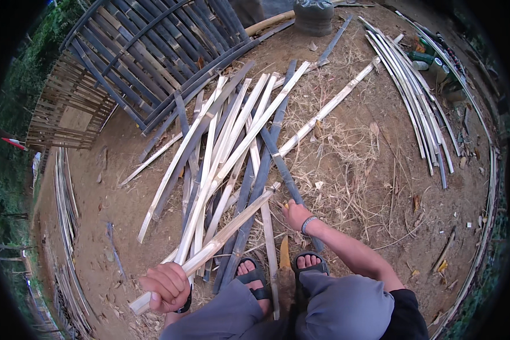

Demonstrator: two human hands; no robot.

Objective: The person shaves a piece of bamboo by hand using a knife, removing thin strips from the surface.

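Note:
My left hand (167, 286) is wrapped round the near end of a pale split bamboo strip (226, 232). The strip slants up to the right, over other strips, and its far end lies just beyond my right hand. My right hand (296, 216) is closed, with a small yellow-orange bit showing at its fingers; the rest of what it grips is hidden. Between my sandalled feet stands a tan, pointed piece (284, 252) whose kind I cannot make out. In front of me lies a loose, crossed pile of pale and dark bamboo strips (232, 136).
A dark slatted bamboo frame (153, 51) stands at the far left, beside a paler slatted panel (73, 96). Bundles of long strips lie at the right (413, 96) and left (65, 204). Dry shavings (345, 153) cover the dirt; a dark, rounded container (313, 18) stands far off.

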